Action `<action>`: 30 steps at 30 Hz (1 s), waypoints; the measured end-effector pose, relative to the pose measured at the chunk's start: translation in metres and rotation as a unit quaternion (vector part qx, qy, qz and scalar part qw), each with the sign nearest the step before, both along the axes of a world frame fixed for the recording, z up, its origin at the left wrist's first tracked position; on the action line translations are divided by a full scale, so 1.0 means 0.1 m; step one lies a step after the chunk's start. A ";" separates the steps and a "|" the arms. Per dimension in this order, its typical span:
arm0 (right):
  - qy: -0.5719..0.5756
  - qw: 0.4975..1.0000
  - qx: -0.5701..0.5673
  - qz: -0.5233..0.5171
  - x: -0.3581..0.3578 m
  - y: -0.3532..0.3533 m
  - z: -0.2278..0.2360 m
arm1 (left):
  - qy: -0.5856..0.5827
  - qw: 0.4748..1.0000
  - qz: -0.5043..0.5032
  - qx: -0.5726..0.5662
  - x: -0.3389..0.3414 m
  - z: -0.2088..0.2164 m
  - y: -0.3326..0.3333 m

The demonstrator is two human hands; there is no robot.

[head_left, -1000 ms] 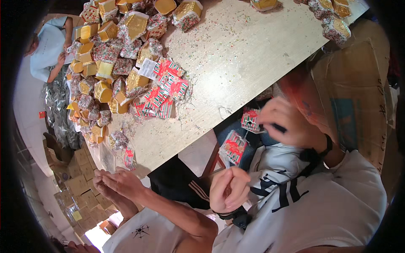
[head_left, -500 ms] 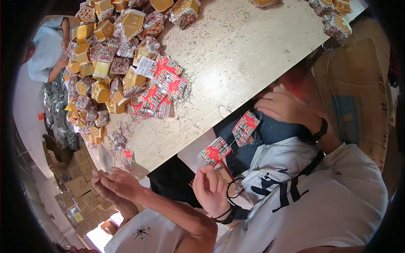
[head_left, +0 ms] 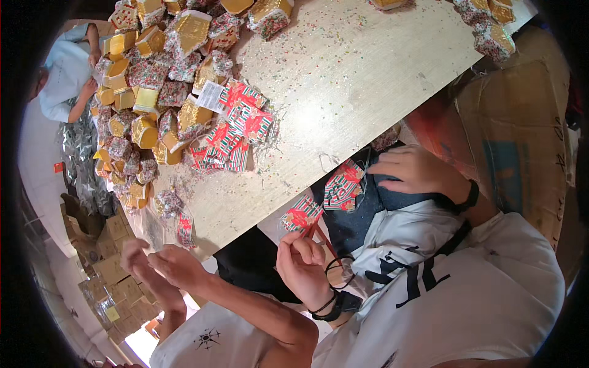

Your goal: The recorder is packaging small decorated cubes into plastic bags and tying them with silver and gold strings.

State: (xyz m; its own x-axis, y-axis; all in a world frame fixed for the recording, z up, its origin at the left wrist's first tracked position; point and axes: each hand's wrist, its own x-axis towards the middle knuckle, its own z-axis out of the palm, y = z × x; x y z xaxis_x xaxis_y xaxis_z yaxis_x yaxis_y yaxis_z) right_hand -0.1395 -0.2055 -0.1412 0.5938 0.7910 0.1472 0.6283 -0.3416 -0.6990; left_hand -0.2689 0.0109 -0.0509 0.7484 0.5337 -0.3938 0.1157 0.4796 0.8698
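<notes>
While left hand (head_left: 304,264) pinches it, red-green striped packet (head_left: 302,214) sits flat, cellophane-wrapped

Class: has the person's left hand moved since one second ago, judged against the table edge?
Yes. The left hand, holding a red patterned packet, has risen toward the table edge.

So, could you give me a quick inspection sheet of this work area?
Surface: pale wooden table, dusted with glitter specks.
Job's things: red patterned packet in the left hand; second packet on dark cloth.
Clutter: heap of gold and speckled boxes; pile of red packets beside it.
Hands: left hand pinches its packet; right hand lies flat, open.
Cables: nothing seen.
Surroundings: another person's hands; cardboard at right.
</notes>
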 end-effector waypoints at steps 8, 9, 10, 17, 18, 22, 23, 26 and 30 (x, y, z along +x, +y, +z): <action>-0.098 0.992 0.042 0.063 0.07 0.21 -0.06 | -0.039 0.999 -0.023 -0.028 -0.04 -0.12 0.01; -0.122 0.989 0.056 0.062 0.07 0.24 -0.06 | -0.047 0.998 -0.013 -0.034 -0.04 -0.14 0.01; -0.123 0.989 0.055 0.065 0.07 0.26 -0.04 | -0.042 0.999 -0.021 -0.023 -0.06 -0.18 0.02; -0.275 0.951 0.080 0.118 -0.04 0.37 -0.05 | -0.019 0.995 -0.017 -0.092 -0.02 -0.17 -0.06; -0.274 0.951 0.080 0.123 -0.05 0.39 -0.07 | -0.020 0.995 -0.018 -0.094 -0.01 -0.17 -0.06; -0.254 0.958 0.061 0.114 -0.12 0.42 -0.08 | -0.021 0.992 -0.004 -0.126 0.00 -0.19 -0.03; -0.252 0.962 0.055 0.094 -0.14 0.42 -0.09 | -0.031 0.990 -0.009 -0.135 -0.01 -0.19 -0.03; -0.182 0.976 0.028 0.116 -0.15 0.44 -0.08 | -0.017 0.995 0.002 -0.103 -0.02 -0.16 -0.03; 0.047 0.975 0.208 0.063 -0.09 0.36 0.27 | 0.016 0.999 -0.045 -0.015 0.01 -0.19 -0.09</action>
State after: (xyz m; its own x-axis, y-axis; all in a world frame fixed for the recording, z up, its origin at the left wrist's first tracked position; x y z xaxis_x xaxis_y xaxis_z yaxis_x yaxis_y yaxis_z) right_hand -0.1489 -0.1695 -0.1138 0.5226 0.7419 0.4201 0.5732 0.0590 -0.8173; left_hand -0.2677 0.0021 -0.0699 0.7801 0.4517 -0.4328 0.1871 0.4917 0.8504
